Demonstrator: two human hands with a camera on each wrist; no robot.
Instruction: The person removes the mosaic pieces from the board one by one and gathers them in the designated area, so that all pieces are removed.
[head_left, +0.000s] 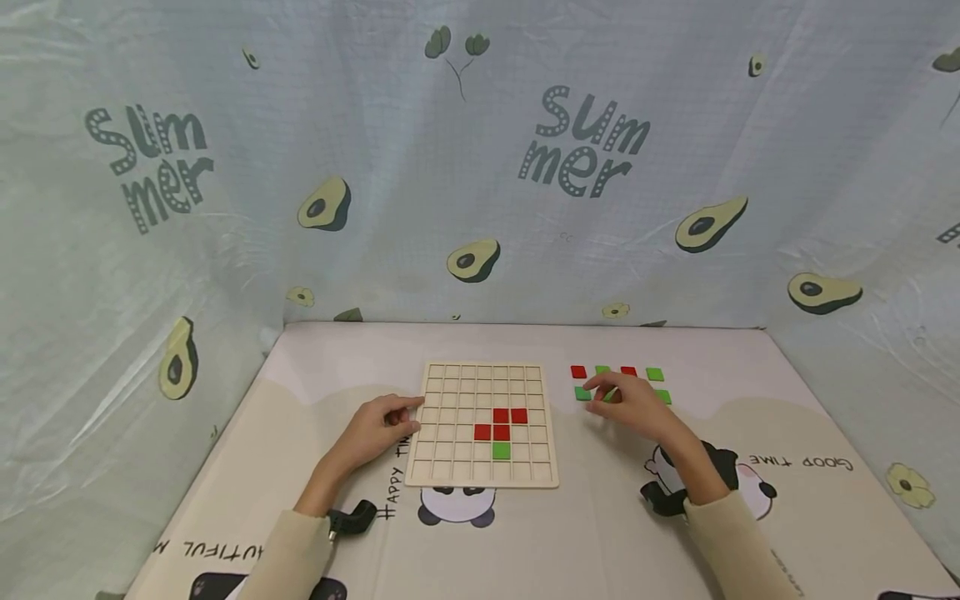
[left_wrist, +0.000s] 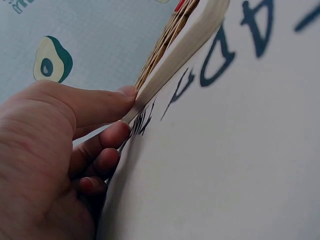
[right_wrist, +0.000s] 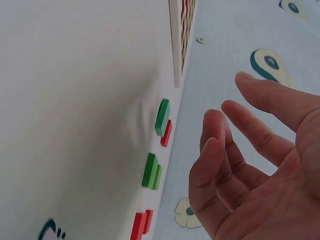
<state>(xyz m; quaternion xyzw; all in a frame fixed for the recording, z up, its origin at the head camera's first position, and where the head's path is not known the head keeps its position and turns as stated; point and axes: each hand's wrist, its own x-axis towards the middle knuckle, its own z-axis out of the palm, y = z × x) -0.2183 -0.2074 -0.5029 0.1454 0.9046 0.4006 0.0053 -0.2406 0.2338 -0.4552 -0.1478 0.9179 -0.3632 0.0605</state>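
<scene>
A pale wooden grid board (head_left: 446, 429) lies on the table, with several red tiles (head_left: 501, 416) and one green tile (head_left: 501, 451) in its cells. At the board's left edge, my left hand (head_left: 375, 429) pinches the rim (left_wrist: 165, 60) between thumb and finger, its other fingers curled below. My right hand (head_left: 630, 404) hovers over the loose tiles right of the board. Its fingers are loosely bent with a gap to the thumb and nothing between them. The nearest loose tile is a dark green tile (head_left: 582, 393); part of the lower row is hidden by this hand.
Loose tiles, among them a red tile (head_left: 578, 372) and a green tile (head_left: 655, 374), lie in two rows. Behind the table (head_left: 337, 350) hangs a printed curtain (head_left: 390, 167). A black wrist device (head_left: 352, 518) is on the left wrist, another device (head_left: 663, 500) on the right.
</scene>
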